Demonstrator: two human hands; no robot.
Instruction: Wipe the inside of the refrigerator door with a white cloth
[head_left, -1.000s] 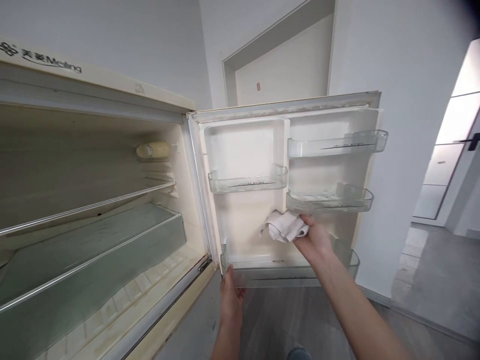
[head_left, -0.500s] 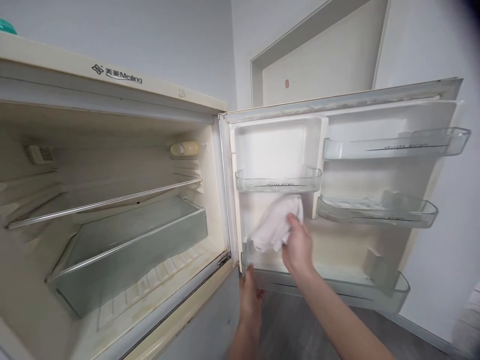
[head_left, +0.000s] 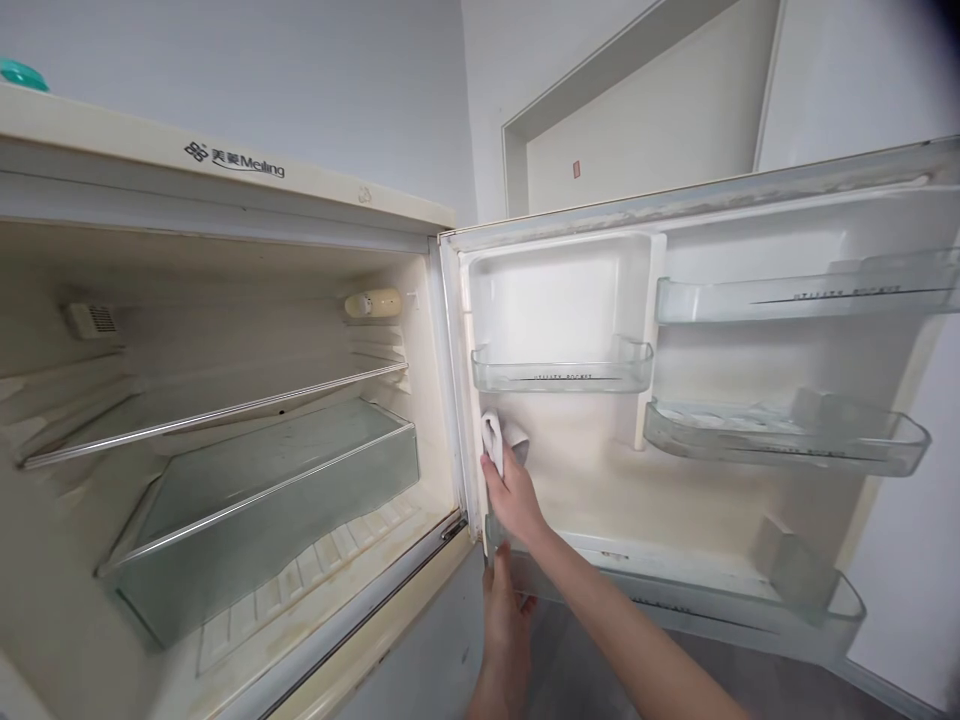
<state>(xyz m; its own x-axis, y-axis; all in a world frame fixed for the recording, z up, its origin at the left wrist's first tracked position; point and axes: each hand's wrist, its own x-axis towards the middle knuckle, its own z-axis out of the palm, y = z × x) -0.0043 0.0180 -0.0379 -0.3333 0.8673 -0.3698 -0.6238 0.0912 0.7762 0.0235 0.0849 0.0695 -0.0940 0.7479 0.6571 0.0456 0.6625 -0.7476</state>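
Note:
An old cream fridge (head_left: 225, 190) stands open in front of me, its door (head_left: 600, 470) swung out to the right. My right hand (head_left: 514, 495) presses a bunched white cloth (head_left: 499, 437) against the door's inner panel, close to the hinge edge and below a small clear door shelf (head_left: 559, 368). Only part of the cloth shows above my fingers. My left hand (head_left: 504, 610) grips the lower edge of the door at the end of the bottom door bin (head_left: 712, 600), fingers curled over it.
Inside the fridge are a glass shelf (head_left: 217, 408), a clear drawer (head_left: 262, 500) and a lamp housing (head_left: 373, 303). Two more clear door shelves (head_left: 787, 425) hang on the right. A teal object (head_left: 22, 72) sits on top. A wall recess (head_left: 637, 110) lies behind.
My right hand has slid the cloth leftward across the door's inner panel to the hinge edge, and the cloth is more bunched up. My left hand stays on the door's lower edge.

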